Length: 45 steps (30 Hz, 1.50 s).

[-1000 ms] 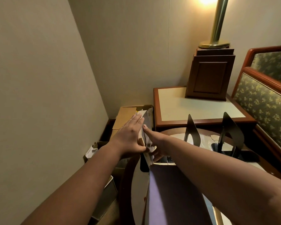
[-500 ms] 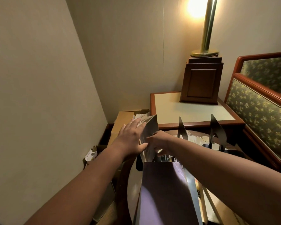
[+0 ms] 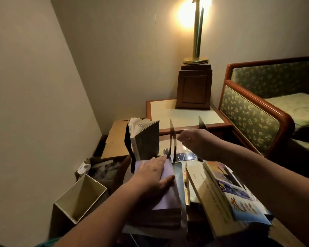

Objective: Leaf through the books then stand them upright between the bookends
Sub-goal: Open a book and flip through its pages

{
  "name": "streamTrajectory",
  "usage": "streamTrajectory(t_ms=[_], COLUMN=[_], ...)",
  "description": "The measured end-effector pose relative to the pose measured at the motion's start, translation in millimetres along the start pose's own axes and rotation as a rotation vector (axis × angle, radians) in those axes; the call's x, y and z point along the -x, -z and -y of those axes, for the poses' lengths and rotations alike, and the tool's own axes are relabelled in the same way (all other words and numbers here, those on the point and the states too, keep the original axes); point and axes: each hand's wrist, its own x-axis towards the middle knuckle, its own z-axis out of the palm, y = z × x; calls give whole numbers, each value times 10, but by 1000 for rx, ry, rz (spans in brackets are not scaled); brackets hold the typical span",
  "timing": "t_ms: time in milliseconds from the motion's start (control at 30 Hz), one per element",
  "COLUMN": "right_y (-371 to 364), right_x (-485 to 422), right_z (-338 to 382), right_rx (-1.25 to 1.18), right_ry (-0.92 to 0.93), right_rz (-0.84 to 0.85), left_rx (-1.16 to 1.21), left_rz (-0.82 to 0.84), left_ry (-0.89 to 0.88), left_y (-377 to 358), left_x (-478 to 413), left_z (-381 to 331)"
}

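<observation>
though well apart, lamp (image 3: 196, 41) behind bookends (image 3: 172, 136)

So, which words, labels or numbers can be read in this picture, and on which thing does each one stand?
No text can be read here.
On the pale book: a row of small marks along its side, too blurred to read.
On the standing book: faint marks on the cover, too dim to read.
On the colourful book: pictures only, no legible words.

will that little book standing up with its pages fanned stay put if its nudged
Likely tips easily: the upright book stands on its bottom edge, pages fanned at the top. Its cover looks thin, so probably a light, floppy paperback. The nearest bookend stands apart from it, so offers no support.
</observation>
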Motion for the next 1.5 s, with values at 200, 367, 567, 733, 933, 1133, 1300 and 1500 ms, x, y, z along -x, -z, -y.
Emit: streamTrajectory(t_ms=[200, 367, 567, 733, 933, 1133, 1300, 1500], right_y=[-122, -343, -544, -607, -667, -700, -693, -558], right_x=[688, 997, 1116, 1144, 1125, 1136, 1154, 1132], right_z=[-326, -615, -799, -782, -798, -785, -729, -661], right_rx=[-119, -154, -93, -16, 69, -5, -147, -249], right_ry=[-195, -413, -574, -571, -622, -631, -553, -449], right_rz=[-177, -228, -62, -18, -36, -139, -254, -240], left_rx=[-37, -33, -48, -62, -67, -76, -66, -47], left_rz=[20, -2, -1, 17, 22, 22, 12, -2], left_ry=[-10, -7, -4, 3, 5, 1, -1, -9], left_y=[38, 78, 81, 69, 58, 49, 36, 48], left_x=[24, 86, 110, 90, 85, 72, 62, 44], left_z=[-24, -106, -116, -91, -77, -61, -50, -33])
